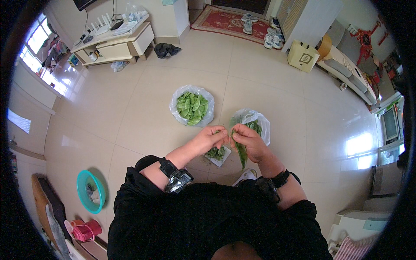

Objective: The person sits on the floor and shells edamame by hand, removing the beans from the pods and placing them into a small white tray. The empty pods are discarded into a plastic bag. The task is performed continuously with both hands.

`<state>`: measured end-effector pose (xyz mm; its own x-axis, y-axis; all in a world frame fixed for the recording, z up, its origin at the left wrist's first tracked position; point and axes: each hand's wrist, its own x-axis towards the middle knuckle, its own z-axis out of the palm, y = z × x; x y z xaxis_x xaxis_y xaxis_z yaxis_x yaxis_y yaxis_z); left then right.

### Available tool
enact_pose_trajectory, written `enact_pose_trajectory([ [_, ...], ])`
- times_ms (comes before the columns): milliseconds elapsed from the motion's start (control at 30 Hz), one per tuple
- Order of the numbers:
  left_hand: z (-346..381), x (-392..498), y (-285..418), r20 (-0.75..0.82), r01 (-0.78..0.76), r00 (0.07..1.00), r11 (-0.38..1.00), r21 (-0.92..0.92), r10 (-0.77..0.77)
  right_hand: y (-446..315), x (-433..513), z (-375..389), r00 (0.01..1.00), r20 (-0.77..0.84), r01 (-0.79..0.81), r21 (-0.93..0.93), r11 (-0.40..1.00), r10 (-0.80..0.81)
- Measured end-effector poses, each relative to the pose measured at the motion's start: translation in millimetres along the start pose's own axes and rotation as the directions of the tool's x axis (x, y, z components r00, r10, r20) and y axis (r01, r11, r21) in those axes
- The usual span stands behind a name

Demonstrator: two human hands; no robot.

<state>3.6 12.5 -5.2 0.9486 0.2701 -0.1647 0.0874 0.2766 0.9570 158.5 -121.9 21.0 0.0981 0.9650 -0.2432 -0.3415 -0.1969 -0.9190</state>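
My right hand (pixel 250 141) grips a long, flat green bean pod (pixel 241 156), which hangs down from the fingers. Close beside it, my left hand (pixel 213 138) has thumb and fingers pinched together, and a small green piece (pixel 217 132) shows between them. Beneath the hands, a small white tray (pixel 224 160) on the floor carries a heap of green trimmings (pixel 216 152). Farther ahead stands an opened clear plastic bag (pixel 210 103) full of flat green pods (pixel 192 109). Partly behind my right hand, a second plastic bag (pixel 266 125) contains more green pods (pixel 255 126).
A turquoise basin (pixel 79 191) sits on the tiles to the left, with a pink container (pixel 87 230) behind it. Ahead are a TV cabinet (pixel 115 51), a black plastic bag (pixel 166 50) and shoes on a red rug (pixel 224 24). A yellow tote bag (pixel 302 55) stands by the sofa (pixel 347 76).
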Motion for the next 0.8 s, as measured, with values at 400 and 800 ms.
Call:
enact_pose_trajectory([
  [400,-0.4,-0.9,3.6,-0.036,-0.01,0.999,0.997,-0.073,0.007,-2.1,-0.1,0.6,0.999,-0.037,-0.001,-0.033,0.999,0.0],
  [800,0.5,-1.7,7.5,-0.049,0.001,0.999,1.0,-0.016,-0.002,0.4,0.0,-2.6,0.999,-0.031,-0.023,0.01,1.0,0.024],
])
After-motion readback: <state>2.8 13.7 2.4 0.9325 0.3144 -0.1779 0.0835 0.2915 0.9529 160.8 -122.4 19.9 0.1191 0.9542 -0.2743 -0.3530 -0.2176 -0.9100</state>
